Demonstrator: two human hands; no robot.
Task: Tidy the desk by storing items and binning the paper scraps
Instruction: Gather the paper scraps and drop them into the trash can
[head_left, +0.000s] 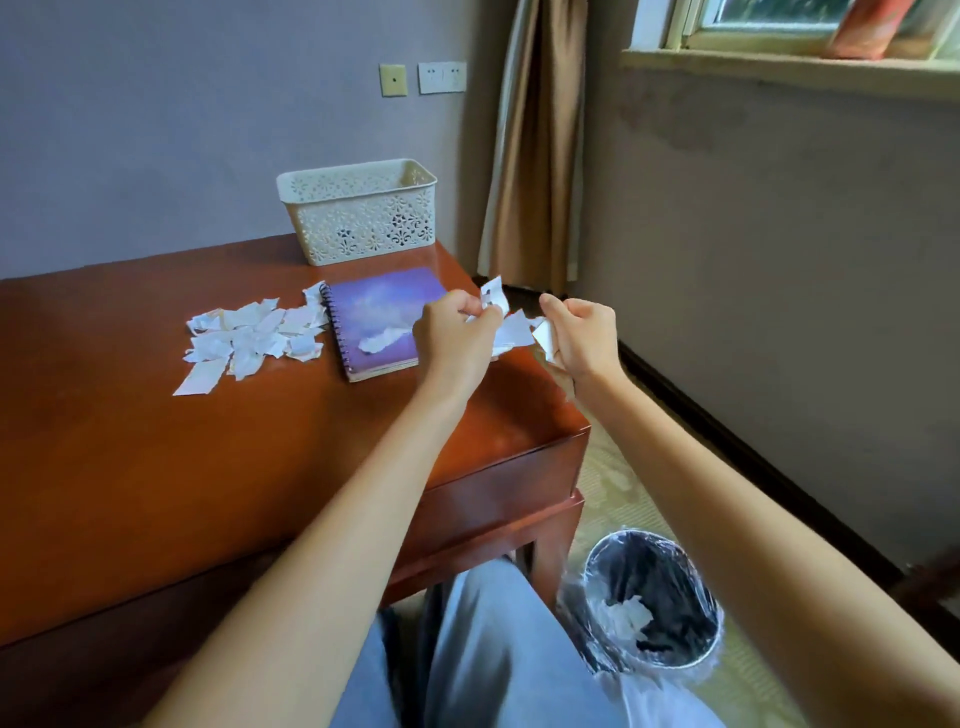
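A pile of white paper scraps (249, 338) lies on the red-brown desk (156, 457), left of a purple spiral notebook (374, 312) that has one scrap on its cover. My left hand (454, 338) is closed on several scraps (493, 296) above the desk's right edge. My right hand (584, 338) pinches more scraps (543, 332) just to the right, the two hands nearly touching. A bin with a plastic liner (652, 603) stands on the floor below, with crumpled paper inside.
A cream perforated basket (361, 213) stands at the desk's back right corner. A curtain (535, 156) hangs behind it and a wall with a window sill runs along the right. My knees in grey trousers (493, 649) are beside the bin.
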